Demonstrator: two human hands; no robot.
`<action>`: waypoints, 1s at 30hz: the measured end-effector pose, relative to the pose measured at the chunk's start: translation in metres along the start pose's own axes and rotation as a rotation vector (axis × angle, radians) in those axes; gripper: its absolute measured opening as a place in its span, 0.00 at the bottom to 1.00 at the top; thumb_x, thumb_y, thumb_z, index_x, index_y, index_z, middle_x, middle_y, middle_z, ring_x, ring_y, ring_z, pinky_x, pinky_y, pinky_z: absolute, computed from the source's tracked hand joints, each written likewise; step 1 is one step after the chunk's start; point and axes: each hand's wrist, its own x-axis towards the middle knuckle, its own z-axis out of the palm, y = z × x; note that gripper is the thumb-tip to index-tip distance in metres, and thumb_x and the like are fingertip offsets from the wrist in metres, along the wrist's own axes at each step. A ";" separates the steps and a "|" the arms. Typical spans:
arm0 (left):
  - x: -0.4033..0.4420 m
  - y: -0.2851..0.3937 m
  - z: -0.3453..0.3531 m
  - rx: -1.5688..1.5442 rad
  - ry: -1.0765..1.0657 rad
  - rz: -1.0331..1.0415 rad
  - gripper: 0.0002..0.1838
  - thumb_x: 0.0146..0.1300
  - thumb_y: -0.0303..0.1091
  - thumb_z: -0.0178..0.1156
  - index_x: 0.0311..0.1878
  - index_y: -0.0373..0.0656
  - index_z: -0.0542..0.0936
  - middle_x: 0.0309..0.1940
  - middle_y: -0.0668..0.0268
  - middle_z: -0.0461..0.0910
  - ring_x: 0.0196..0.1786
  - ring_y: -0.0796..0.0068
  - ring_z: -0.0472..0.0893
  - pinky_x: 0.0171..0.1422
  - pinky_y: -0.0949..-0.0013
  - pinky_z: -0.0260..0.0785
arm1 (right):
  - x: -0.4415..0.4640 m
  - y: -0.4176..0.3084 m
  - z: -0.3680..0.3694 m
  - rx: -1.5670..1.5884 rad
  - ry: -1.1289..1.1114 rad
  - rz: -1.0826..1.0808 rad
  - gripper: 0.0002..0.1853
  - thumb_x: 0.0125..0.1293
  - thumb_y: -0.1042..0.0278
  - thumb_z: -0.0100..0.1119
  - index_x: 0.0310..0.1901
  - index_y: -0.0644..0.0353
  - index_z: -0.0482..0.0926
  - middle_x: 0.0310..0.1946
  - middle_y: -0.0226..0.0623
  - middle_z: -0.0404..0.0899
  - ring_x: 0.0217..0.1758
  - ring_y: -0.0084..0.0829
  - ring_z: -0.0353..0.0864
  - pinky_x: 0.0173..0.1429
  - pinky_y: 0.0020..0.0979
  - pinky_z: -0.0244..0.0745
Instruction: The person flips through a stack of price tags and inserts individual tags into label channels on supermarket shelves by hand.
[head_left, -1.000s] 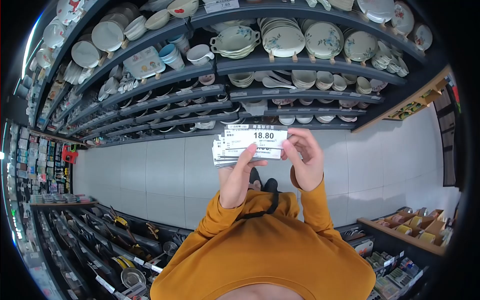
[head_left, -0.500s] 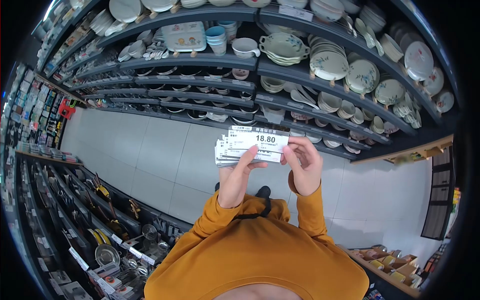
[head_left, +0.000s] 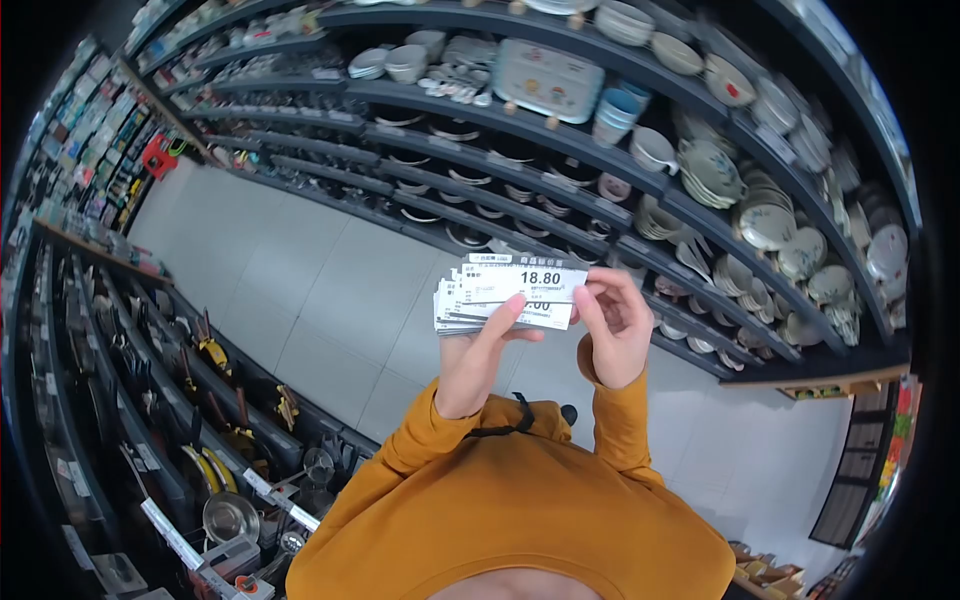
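Note:
A stack of white price labels [head_left: 465, 312] is fanned out in front of my chest, gripped by my left hand [head_left: 473, 365] with the thumb pressed on top. The uppermost price label [head_left: 530, 283] reads 18.80. My right hand [head_left: 618, 325] pinches that label at its right end between thumb and fingers. Under it, another label's price is partly covered. The fingers of my left hand beneath the stack are mostly hidden.
Ahead, a dark shelf unit [head_left: 440, 103] carries bowls, plates, a patterned tray [head_left: 548, 82] and blue cups [head_left: 617, 112]. At lower left, another rack holds pans and a steel pot [head_left: 231, 520]. Grey floor tiles [head_left: 300, 265] run between them.
My view has turned left, so the shelves shift right and tilt across the picture. Both hands keep their hold on the labels, which sit almost the same in front of me.

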 end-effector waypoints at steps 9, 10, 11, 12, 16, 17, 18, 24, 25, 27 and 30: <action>0.003 0.110 -0.087 0.009 0.144 0.187 0.13 0.68 0.25 0.56 0.55 0.37 0.75 0.47 0.60 0.82 0.45 0.70 0.83 0.41 0.69 0.78 | 0.043 0.007 0.148 0.106 -0.217 -0.006 0.13 0.66 0.79 0.58 0.52 0.67 0.73 0.31 0.33 0.79 0.34 0.21 0.80 0.42 0.25 0.77; 0.004 0.116 -0.094 -0.001 0.170 0.204 0.13 0.68 0.25 0.56 0.55 0.37 0.75 0.47 0.60 0.82 0.45 0.70 0.83 0.41 0.69 0.79 | 0.049 0.008 0.159 0.102 -0.247 -0.009 0.13 0.66 0.79 0.58 0.52 0.67 0.73 0.31 0.33 0.79 0.34 0.21 0.80 0.42 0.25 0.77; 0.005 0.121 -0.099 -0.008 0.198 0.219 0.13 0.68 0.25 0.56 0.54 0.37 0.75 0.47 0.60 0.82 0.45 0.70 0.83 0.41 0.69 0.79 | 0.055 0.011 0.169 0.102 -0.276 -0.009 0.14 0.66 0.79 0.58 0.52 0.67 0.73 0.31 0.33 0.79 0.34 0.21 0.80 0.42 0.25 0.77; 0.006 0.128 -0.105 -0.014 0.222 0.234 0.13 0.68 0.25 0.56 0.54 0.36 0.75 0.47 0.60 0.82 0.45 0.70 0.83 0.41 0.69 0.79 | 0.060 0.013 0.179 0.113 -0.300 -0.002 0.14 0.66 0.79 0.58 0.52 0.67 0.73 0.31 0.33 0.79 0.33 0.21 0.80 0.42 0.25 0.77; 0.017 0.148 -0.128 -0.030 0.294 0.277 0.13 0.68 0.25 0.56 0.54 0.36 0.75 0.46 0.60 0.82 0.45 0.70 0.83 0.41 0.69 0.79 | 0.086 0.020 0.215 0.158 -0.398 0.024 0.14 0.66 0.79 0.57 0.53 0.67 0.73 0.30 0.32 0.79 0.33 0.20 0.80 0.42 0.24 0.76; 0.020 0.153 -0.133 -0.034 0.315 0.292 0.13 0.68 0.25 0.56 0.54 0.36 0.75 0.46 0.60 0.82 0.45 0.70 0.83 0.41 0.69 0.79 | 0.094 0.023 0.223 0.165 -0.433 0.027 0.14 0.66 0.78 0.57 0.53 0.67 0.74 0.30 0.32 0.79 0.33 0.20 0.80 0.43 0.24 0.76; 0.025 0.158 -0.139 -0.034 0.333 0.310 0.13 0.68 0.25 0.56 0.54 0.36 0.75 0.46 0.60 0.82 0.45 0.70 0.83 0.41 0.69 0.79 | 0.103 0.027 0.232 0.174 -0.469 0.028 0.14 0.66 0.78 0.57 0.53 0.67 0.74 0.30 0.32 0.79 0.33 0.20 0.80 0.43 0.24 0.75; 0.069 0.187 -0.168 -0.022 0.454 0.353 0.13 0.68 0.24 0.55 0.55 0.36 0.74 0.47 0.60 0.81 0.46 0.70 0.83 0.41 0.69 0.78 | 0.163 0.044 0.279 0.176 -0.625 0.036 0.13 0.66 0.78 0.56 0.52 0.68 0.75 0.29 0.31 0.78 0.32 0.19 0.78 0.42 0.22 0.73; 0.079 0.194 -0.171 -0.013 0.470 0.352 0.13 0.68 0.24 0.55 0.55 0.36 0.74 0.47 0.60 0.81 0.46 0.70 0.83 0.41 0.68 0.78 | 0.174 0.053 0.286 0.228 -0.645 0.041 0.12 0.66 0.78 0.57 0.51 0.68 0.75 0.29 0.30 0.78 0.33 0.18 0.78 0.42 0.22 0.73; 0.096 0.204 -0.178 0.014 0.496 0.352 0.14 0.68 0.24 0.55 0.55 0.35 0.74 0.47 0.60 0.81 0.46 0.69 0.83 0.41 0.68 0.78 | 0.198 0.070 0.300 0.209 -0.686 -0.006 0.10 0.64 0.77 0.60 0.47 0.68 0.76 0.28 0.28 0.78 0.32 0.18 0.77 0.42 0.22 0.73; 0.123 0.210 -0.199 0.024 0.488 0.380 0.14 0.68 0.24 0.56 0.55 0.35 0.74 0.47 0.59 0.81 0.45 0.69 0.83 0.40 0.70 0.78 | 0.229 0.084 0.327 0.124 -0.695 -0.123 0.05 0.60 0.76 0.66 0.33 0.66 0.78 0.23 0.28 0.75 0.26 0.16 0.73 0.35 0.21 0.69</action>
